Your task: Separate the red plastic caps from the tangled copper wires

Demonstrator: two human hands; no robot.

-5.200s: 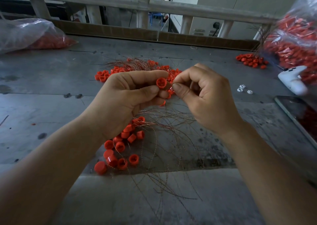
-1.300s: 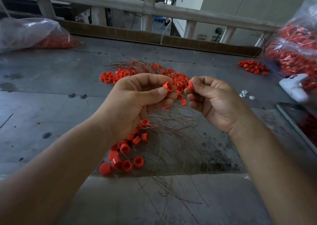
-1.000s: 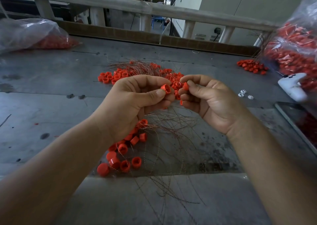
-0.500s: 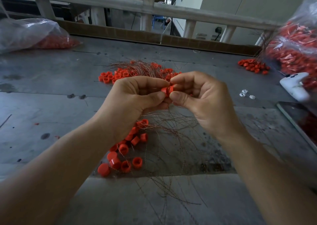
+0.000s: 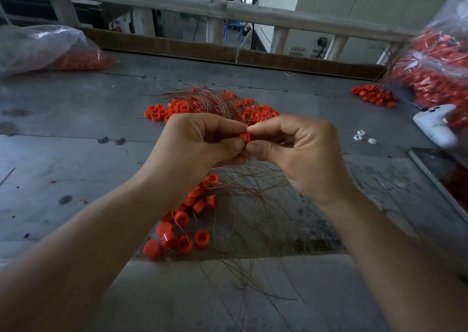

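Left hand (image 5: 200,149) and right hand (image 5: 298,151), fingers curled, together pinched one red cap (image 5: 244,137); its axis could not be told.

Single head view: sits above near edge of table (image 5: 63,154), faces forward and down, close over it; railing (image 5: 304,18) beyond table's far edge.

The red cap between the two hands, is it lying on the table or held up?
Held up. The left hand and the right hand both pinch the red cap above the table; copper wires trail below.
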